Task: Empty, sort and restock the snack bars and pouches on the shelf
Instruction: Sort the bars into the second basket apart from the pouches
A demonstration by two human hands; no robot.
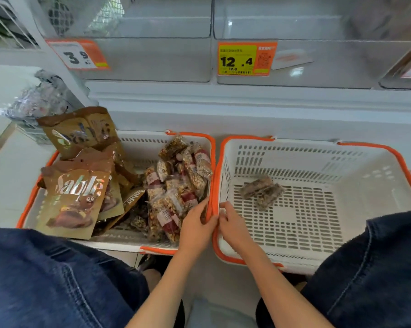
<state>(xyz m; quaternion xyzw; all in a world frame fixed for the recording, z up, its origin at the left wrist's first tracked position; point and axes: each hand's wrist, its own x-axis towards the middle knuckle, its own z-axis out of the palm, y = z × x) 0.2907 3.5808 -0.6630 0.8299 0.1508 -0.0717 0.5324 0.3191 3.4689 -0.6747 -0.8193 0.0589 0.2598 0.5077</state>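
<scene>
Snack bars (pixel 176 185) are sitting piled in the center-left basket (pixel 140 143), light and crinkly, so I'd be pinching wrapper ends. Left hand (pixel 195 226) and right hand (pixel 233 226) are meeting at the rims, fingers curled; can't tell what they're gripping.

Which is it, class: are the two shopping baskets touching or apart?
Touching. The head view shows the left basket and right basket with orange rims pressed together, no gap, where both hands meet.

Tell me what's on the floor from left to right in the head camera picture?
Brown Sable pouches → clear-wrapped nut bars → left hand → right hand → dark bars in the right basket.
</scene>
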